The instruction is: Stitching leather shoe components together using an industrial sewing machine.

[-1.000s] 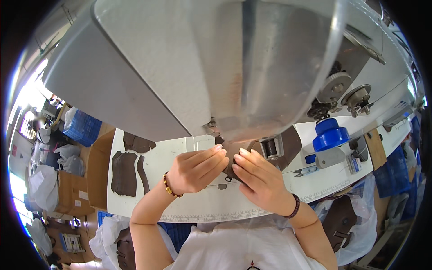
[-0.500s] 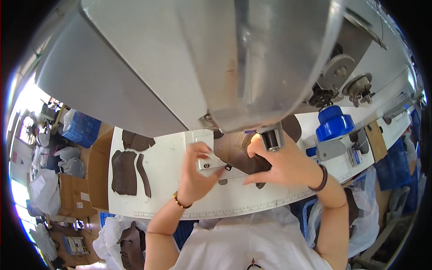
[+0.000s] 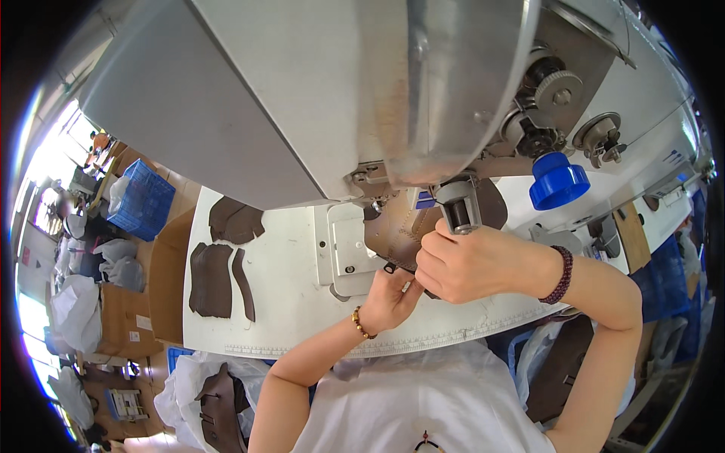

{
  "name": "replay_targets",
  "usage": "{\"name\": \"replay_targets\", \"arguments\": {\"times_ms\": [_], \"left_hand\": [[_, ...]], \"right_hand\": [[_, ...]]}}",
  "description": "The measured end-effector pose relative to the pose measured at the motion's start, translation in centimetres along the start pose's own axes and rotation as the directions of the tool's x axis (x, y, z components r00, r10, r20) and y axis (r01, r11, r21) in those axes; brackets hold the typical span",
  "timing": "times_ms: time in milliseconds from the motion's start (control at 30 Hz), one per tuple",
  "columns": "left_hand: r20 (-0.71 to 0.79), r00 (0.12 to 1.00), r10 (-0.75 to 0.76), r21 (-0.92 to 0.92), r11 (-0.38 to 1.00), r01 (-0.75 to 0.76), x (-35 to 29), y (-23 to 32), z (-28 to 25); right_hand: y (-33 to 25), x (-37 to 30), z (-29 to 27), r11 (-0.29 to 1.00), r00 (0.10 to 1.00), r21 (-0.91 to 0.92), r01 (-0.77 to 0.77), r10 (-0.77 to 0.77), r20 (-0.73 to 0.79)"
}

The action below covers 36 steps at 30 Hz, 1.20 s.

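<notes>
A brown stitched leather piece with rows of small holes lies under the head of a sewing machine. My left hand pinches its near edge, just below a small dark metal loop. Beside it, my right hand is closed at the same edge, fingers curled and fingertips partly hidden. The two hands almost touch. Just above the right hand hangs a metal cylinder-shaped part of the machine, covering some of the leather.
Several cut brown leather pieces lie on the white table at left. A blue knob juts from the machine at right. A ruler strip runs along the near table edge. Cardboard boxes and a blue crate stand left.
My left hand has moved right from beside the leather and now pinches its edge. My right hand has gone from spread fingers to a closed grip. The view has shifted slightly.
</notes>
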<state>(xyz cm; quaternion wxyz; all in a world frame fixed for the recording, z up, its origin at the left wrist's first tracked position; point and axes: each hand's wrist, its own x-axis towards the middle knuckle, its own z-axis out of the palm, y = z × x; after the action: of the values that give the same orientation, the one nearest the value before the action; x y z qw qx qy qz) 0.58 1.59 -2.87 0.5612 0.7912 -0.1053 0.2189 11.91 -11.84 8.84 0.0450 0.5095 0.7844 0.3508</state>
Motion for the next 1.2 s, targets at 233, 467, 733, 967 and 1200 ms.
{"name": "replay_targets", "arguments": {"times_ms": [233,467,733,967,1200], "left_hand": [[0.016,0.993,0.114,0.213,0.97,-0.115,0.6,-1.3,-0.4],[-0.053,0.999,0.003,0.028,1.0,-0.001,-0.2,-1.9,1.0],[-0.08,0.996,0.049,-0.103,0.993,-0.057,0.1,-0.9,1.3],[-0.055,0.978,-0.202,-0.449,0.88,0.156,0.4,-0.2,-0.9],[-0.02,0.951,-0.308,-0.396,0.876,0.275,0.3,0.8,0.1]], "right_hand": [[0.5,0.1,-1.3,0.999,0.998,-0.011,-0.04,0.04,0.043],[-1.1,0.6,-0.6,0.918,0.861,0.021,-0.395,0.379,-0.34],[-4.7,1.5,2.6,0.825,0.757,0.107,-0.554,0.554,-0.346],[-4.3,0.6,1.5,0.718,0.738,0.404,-0.567,0.661,-0.138],[-1.1,-0.1,3.6,0.611,0.539,0.408,-0.679,0.792,-0.289]]}}
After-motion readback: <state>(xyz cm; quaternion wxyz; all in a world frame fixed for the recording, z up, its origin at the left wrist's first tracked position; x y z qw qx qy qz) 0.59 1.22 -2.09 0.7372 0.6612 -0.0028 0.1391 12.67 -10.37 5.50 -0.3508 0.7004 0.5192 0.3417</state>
